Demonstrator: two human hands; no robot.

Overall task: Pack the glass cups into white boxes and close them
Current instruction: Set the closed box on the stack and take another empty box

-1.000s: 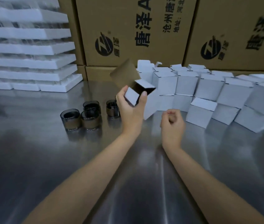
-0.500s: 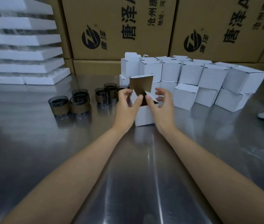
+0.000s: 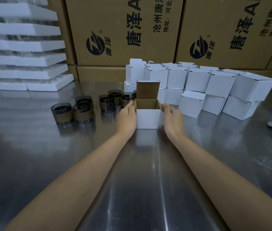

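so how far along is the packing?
Done: a stack of closed white boxes sits at the back, though what they hold is hidden. In hand: one open box stands upright with its lid flap up and no cup visible inside; the left hand and right hand rest against its sides. To do: at least six glass cups stand unpacked beside it.

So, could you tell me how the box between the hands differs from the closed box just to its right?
The box between the hands is open, its lid flap standing upright and brown inside showing; the closed box shows only white. The open one stands square with the left hand and right hand against its sides; the closed one sits untouched, looking tilted. Both are small white cardboard boxes on the metal table.
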